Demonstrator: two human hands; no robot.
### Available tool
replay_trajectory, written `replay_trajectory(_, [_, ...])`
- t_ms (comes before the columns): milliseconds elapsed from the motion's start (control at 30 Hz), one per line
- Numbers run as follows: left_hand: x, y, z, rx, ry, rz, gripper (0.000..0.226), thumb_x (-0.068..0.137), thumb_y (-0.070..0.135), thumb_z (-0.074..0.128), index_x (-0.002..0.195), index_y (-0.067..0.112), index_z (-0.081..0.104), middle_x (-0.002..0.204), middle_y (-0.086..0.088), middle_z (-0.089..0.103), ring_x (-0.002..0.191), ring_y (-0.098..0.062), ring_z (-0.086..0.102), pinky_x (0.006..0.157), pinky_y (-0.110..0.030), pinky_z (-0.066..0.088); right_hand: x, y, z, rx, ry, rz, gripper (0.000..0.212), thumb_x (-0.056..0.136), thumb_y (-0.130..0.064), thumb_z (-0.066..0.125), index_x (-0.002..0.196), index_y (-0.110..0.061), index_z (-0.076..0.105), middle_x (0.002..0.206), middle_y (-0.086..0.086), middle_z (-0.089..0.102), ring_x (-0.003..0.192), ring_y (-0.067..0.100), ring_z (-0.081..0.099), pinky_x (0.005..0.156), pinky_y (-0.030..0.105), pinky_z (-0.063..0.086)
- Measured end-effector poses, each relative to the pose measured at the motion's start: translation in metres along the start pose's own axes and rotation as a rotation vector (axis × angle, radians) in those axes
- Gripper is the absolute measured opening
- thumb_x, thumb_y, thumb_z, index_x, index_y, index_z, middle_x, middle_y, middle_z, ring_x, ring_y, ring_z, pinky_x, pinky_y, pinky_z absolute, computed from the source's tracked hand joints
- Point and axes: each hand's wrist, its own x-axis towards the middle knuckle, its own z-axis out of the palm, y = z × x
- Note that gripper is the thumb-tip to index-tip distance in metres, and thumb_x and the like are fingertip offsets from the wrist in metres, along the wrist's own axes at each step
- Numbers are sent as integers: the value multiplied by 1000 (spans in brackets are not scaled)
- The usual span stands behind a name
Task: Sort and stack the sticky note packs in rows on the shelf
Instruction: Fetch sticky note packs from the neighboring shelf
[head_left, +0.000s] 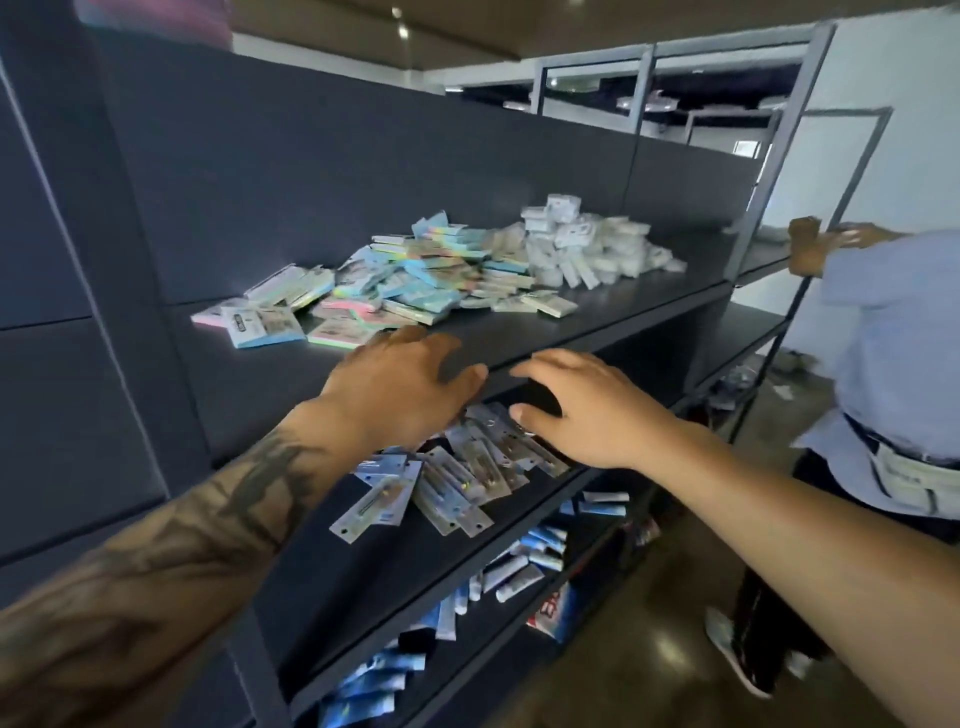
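Observation:
A loose heap of pastel sticky note packs (395, 283) lies on the dark upper shelf (597, 322), spread from left to centre. Both my hands hover in front of the shelf's front edge, below the heap and apart from it. My left hand (400, 389) has relaxed, spread fingers and holds nothing. My right hand (582, 410) is also relaxed with fingers slightly bent, holding nothing. Neither hand touches a pack.
A pile of white packets (587, 249) sits right of the sticky notes. On the shelf below lie several blister-carded items (441, 483), and tubes (509, 571) lie lower still. Another person (893, 364) stands at the right, by a metal frame rack (769, 171).

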Motion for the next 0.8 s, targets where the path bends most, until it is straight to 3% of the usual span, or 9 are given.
replay_trajectory(433, [153, -15, 3, 25, 142, -166, 65, 93, 73, 39, 144, 34, 51, 146, -3, 55, 138, -29, 46, 111, -46, 41, 169, 70, 3, 186, 156, -94, 51, 99, -50, 57, 143, -25, 54, 148, -2, 52, 137, 20, 47, 110, 45, 43])
replay_trajectory(533, [187, -11, 0, 40, 158, -204, 59, 95, 70, 42, 144, 39, 50, 149, 1, 51, 138, -28, 46, 111, -44, 40, 219, 86, 1, 194, 181, -123, 50, 97, -56, 56, 139, -29, 55, 142, 0, 54, 131, 24, 51, 105, 47, 47])
replay_trajectory(667, [236, -24, -11, 80, 205, -308, 68, 83, 79, 36, 137, 42, 55, 144, 4, 56, 133, -30, 51, 111, -50, 42, 286, 108, -6, 165, 171, -181, 50, 98, -54, 57, 141, -29, 53, 146, 4, 52, 130, 27, 53, 103, 41, 46])
replay_trajectory(800, [280, -34, -15, 86, 231, -370, 41, 99, 62, 45, 131, 42, 62, 142, 8, 57, 128, -27, 53, 111, -47, 43, 347, 128, -10, 161, 147, -236, 50, 97, -57, 55, 137, -26, 55, 140, 5, 54, 125, 29, 55, 99, 45, 48])
